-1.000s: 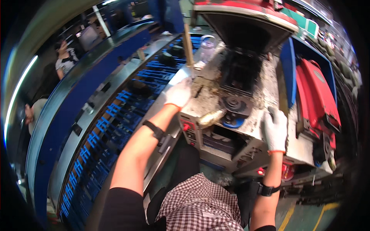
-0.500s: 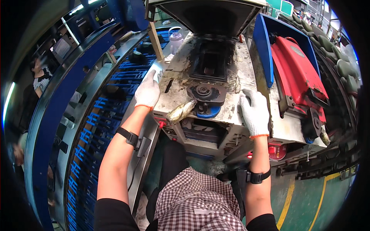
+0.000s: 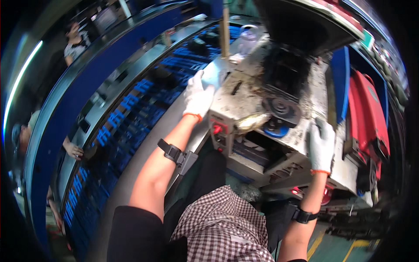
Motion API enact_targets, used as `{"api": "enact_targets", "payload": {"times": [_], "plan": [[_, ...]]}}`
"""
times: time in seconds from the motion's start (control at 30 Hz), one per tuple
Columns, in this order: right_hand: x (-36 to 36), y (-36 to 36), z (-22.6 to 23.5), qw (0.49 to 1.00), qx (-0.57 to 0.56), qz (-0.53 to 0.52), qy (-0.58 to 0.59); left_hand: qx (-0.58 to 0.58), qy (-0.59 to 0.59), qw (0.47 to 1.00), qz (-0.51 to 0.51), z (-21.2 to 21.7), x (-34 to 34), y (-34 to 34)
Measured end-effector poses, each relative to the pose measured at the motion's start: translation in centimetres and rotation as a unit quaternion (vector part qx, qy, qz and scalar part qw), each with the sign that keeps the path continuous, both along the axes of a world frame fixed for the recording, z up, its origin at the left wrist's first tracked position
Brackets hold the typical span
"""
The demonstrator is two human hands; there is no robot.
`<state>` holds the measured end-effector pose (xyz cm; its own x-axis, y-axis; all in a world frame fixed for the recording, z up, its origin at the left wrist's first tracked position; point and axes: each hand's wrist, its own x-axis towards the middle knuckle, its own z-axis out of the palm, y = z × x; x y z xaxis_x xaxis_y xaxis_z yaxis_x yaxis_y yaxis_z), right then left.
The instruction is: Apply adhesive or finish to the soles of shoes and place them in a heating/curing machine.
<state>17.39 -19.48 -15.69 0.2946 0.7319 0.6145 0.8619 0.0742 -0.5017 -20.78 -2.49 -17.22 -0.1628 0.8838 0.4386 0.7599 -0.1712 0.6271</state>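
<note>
My left hand point(image 3: 198, 97), in a white knit glove with an orange cuff, lies at the conveyor's metal edge beside the press's left side. Its fingers are apart and nothing shows in them. A bright patch of metal point(image 3: 213, 75) shines by its fingertips. On the right edge of the worn cream press point(image 3: 231, 102) rests my gloved right hand point(image 3: 321, 146), thumb and fingers apart, holding nothing visible. Between the hands are a dark latch plate with a round boss point(image 3: 281, 107) and a handle wrapped in yellowish film point(image 3: 252, 122). Behind them a dark mould point(image 3: 286, 72) sits under the raised black lid point(image 3: 301, 26).
A conveyor with blue racks point(image 3: 131, 105) runs along the left, with a blue beam point(image 3: 87, 74) beyond. Another person's hand point(image 3: 74, 150) is at its far side. A lilac jug point(image 3: 248, 41) stands behind the press. A second press with a red cover point(image 3: 366, 113) is at right.
The view has swung left, so the press appears further right and tilted. My left hand has shifted from the press top's left edge to the conveyor's metal edge. The right hand stays at the press's right edge.
</note>
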Motion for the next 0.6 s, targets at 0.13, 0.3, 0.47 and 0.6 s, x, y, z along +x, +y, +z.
{"api": "enact_targets", "payload": {"times": [0.13,0.3,0.47,0.6], "plan": [[2.0,0.4,-1.3,0.999,-0.015,0.027,0.023,0.024,0.047,0.986,0.157,-1.5,-9.3,-4.7],[2.8,0.6,-1.4,0.997,-0.057,0.028,0.053,-0.034,0.077,0.816,0.572,-1.0,-29.4,-13.1],[2.5,1.4,-1.9,0.994,-0.074,0.041,0.072,0.066,-0.449,0.631,0.629,-4.2,-48.1,-21.7],[3.1,0.2,-1.0,0.997,-0.076,-0.002,-0.001,0.011,-0.598,0.610,0.520,-6.1,-46.2,-18.0]]}}
